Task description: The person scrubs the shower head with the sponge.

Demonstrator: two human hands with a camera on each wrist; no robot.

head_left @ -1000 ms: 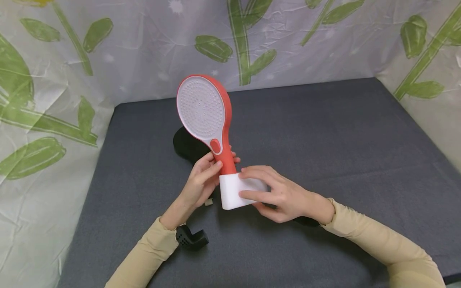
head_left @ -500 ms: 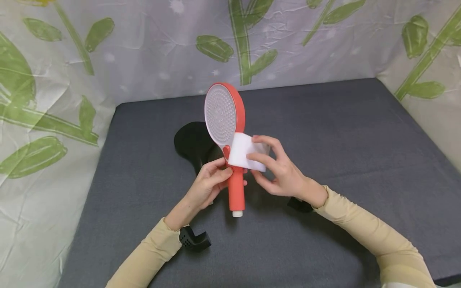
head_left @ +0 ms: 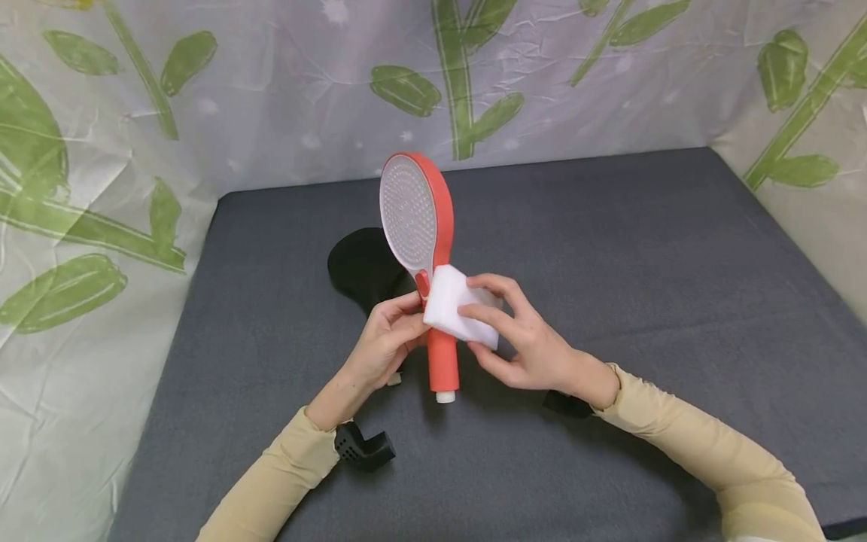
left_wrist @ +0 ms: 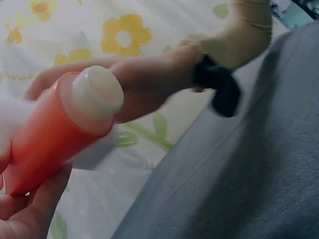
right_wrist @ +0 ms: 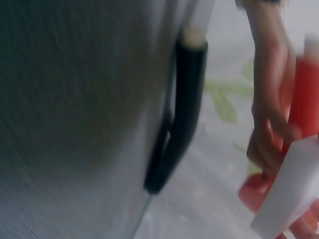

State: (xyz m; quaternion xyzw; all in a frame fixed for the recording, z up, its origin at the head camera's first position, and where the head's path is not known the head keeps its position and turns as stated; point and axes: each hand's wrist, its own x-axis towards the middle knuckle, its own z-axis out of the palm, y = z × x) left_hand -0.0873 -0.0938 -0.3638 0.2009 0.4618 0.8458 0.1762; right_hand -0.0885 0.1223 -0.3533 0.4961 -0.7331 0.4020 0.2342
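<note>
Red shower head (head_left: 412,214) held up over the table (head_left: 630,256), near upright, top leaning slightly left. Pale nozzle face, dotted with small nubs, turned left and toward the viewer; red button at the neck, below the face.

Left hand (head_left: 382,342) grips the handle by its upper part, fingers curled about it. Handle's lower end hangs free, ending in a whitish connector (left_wrist: 99,93), seen close up in the left wrist view.

Right hand (head_left: 531,342) holds a white sponge (head_left: 455,302), fingers bent and spaced over its near side. Sponge, tilted, lies across the front of the handle just below the neck, close by the left thumb.

Behind the left hand, a black shower head (head_left: 360,265) lies on the table, partly hidden by hand and red head. Right wrist view: its dark handle with pale end, blurred.

Beige sleeves (head_left: 284,467) on both arms; a black wrist device (head_left: 364,449) at the left cuff. Beyond the table, a pale curtain (head_left: 284,83) printed with green stems and leaves.
</note>
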